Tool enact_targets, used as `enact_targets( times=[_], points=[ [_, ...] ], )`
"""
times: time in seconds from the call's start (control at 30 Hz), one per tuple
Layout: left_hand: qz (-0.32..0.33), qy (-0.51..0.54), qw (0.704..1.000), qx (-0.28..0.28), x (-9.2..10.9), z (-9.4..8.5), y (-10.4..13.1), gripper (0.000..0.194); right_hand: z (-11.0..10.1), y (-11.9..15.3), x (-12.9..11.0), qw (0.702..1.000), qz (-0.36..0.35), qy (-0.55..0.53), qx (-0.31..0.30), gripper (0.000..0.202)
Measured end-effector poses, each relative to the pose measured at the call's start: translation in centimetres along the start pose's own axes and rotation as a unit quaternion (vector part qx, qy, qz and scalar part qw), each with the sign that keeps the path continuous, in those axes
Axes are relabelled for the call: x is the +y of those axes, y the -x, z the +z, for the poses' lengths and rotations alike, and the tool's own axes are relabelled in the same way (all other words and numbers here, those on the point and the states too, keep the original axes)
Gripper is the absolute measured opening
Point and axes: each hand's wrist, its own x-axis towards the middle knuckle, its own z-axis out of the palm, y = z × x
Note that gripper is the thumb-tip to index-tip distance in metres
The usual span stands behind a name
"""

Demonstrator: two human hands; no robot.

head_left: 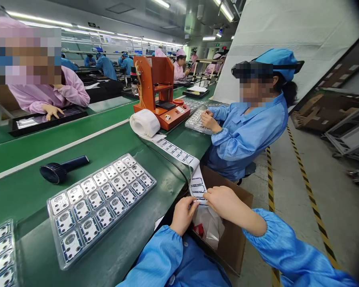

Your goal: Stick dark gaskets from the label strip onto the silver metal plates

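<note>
A worker in blue sleeves draws out a white label strip (197, 185) at a green table (170, 173), the left hand (182, 214) and right hand (223, 201) meeting at its near end. The strip's long axis slants from the label roll (145, 123) across the tabletop, away from the roll and toward the wearer's right, then bends at the table's edge and points down and back toward the wearer. Its near end lies between the two hands, over an open cardboard box (235, 243) that holds a clear plastic bag (210, 227). The left fingers are pinched narrow on the strip's left edge, close to its end; the right fingers, also drawn together, grip the opposite edge, with the printed dark-framed labels spanning the space between the fingertips. The roll sits beside an orange machine (164, 95). To the wearer's left, a clear tray (54, 239) of silvery plates lies flat on the table, a dark handheld fan (55, 172) resting just beyond it. Across the box, a co-worker (251, 127) in blue, wearing a cap and headset, holds both hands over another tray (194, 129).
</note>
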Motion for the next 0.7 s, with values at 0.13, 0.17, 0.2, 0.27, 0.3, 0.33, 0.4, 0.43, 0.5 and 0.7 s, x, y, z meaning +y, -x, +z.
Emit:
enact_targets(
  times=[0.13, 0.17, 0.2, 0.27, 0.3, 0.33, 0.4, 0.43, 0.5, 0.7],
  points=[
    [0.001, 0.009, 1.000, -0.008, 0.2, -0.3, 0.1, 0.023, -0.5, -0.3, -0.3, 1.000, 0.014, 0.002, -0.007, 0.012],
    [0.000, 0.016, 1.000, -0.010, 0.2, -0.3, 0.1, 0.024, -0.6, -0.3, -0.4, 1.000, 0.012, 0.005, -0.009, 0.012],
    [0.000, 0.022, 1.000, -0.011, 0.2, -0.4, 0.2, 0.025, -0.7, -0.3, -0.5, 1.000, 0.009, 0.008, -0.010, 0.012],
    [0.001, 0.041, 0.999, -0.018, 0.3, -0.4, 0.3, 0.028, -0.7, -0.2, -0.7, 1.000, 0.002, 0.018, -0.010, 0.011],
    [-0.003, 0.059, 0.998, -0.023, 0.3, -0.4, 0.3, 0.031, -0.7, 0.0, -0.8, 1.000, 0.000, 0.024, -0.008, 0.011],
    [-0.015, 0.084, 0.996, -0.026, 0.3, -0.3, 0.3, 0.037, -0.6, 0.2, -0.9, 0.999, -0.001, 0.031, -0.003, 0.012],
    [-0.061, 0.152, 0.986, -0.023, 0.3, -0.1, 0.2, 0.049, -0.4, 0.8, -1.0, 0.999, -0.005, 0.045, 0.025, 0.014],
    [-0.089, 0.185, 0.979, -0.017, 0.3, 0.1, 0.1, 0.052, -0.2, 1.2, -1.1, 0.997, -0.011, 0.051, 0.051, 0.016],
    [-0.130, 0.228, 0.965, -0.007, 0.4, 0.6, -0.3, 0.048, 0.1, 2.1, -1.4, 0.990, -0.032, 0.062, 0.122, 0.018],
    [-0.146, 0.216, 0.965, -0.012, 0.6, 1.9, -1.6, 0.027, -0.7, 5.3, -2.5, 0.959, -0.067, 0.084, 0.261, 0.022]
  ],
)
